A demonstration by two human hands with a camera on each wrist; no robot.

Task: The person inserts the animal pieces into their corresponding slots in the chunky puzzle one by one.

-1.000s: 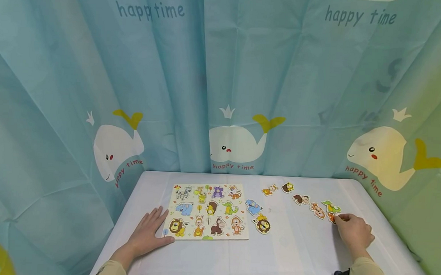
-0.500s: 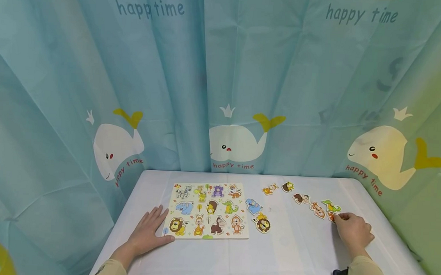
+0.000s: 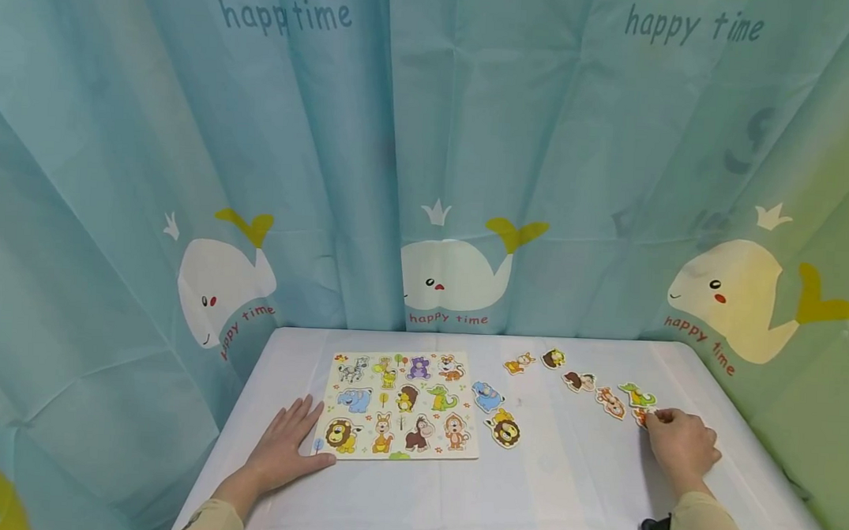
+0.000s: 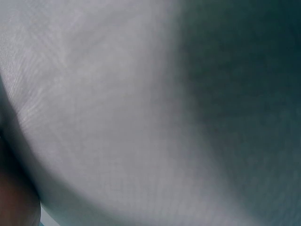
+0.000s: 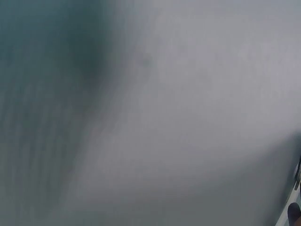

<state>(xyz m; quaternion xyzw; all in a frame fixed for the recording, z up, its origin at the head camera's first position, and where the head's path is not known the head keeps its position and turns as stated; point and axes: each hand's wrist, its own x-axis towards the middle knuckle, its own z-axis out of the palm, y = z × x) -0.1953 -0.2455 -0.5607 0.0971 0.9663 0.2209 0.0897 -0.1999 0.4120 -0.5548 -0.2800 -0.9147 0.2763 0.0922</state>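
Observation:
A puzzle board (image 3: pixel 471 413) printed with several cartoon animals lies on the white table. My left hand (image 3: pixel 283 448) rests flat at the board's left edge, fingers spread and thumb by the front corner. At the right, my right hand (image 3: pixel 683 449) pinches an orange animal puzzle piece (image 3: pixel 641 417) between thumb and curled fingers; much of the piece is hidden. A crocodile piece (image 3: pixel 637 395) lies just beyond it, and a monkey piece (image 3: pixel 610 402) to its left. Both wrist views show mainly blurred pale cloth.
An elephant piece (image 3: pixel 488 397) and a lion piece (image 3: pixel 506 429) lie beside the board's right edge. Farther back are a kangaroo piece (image 3: pixel 518 364), a hedgehog piece (image 3: pixel 553 358) and a gorilla piece (image 3: pixel 579 382). Blue whale-print curtains (image 3: pixel 465 140) surround the table (image 3: pixel 499 505).

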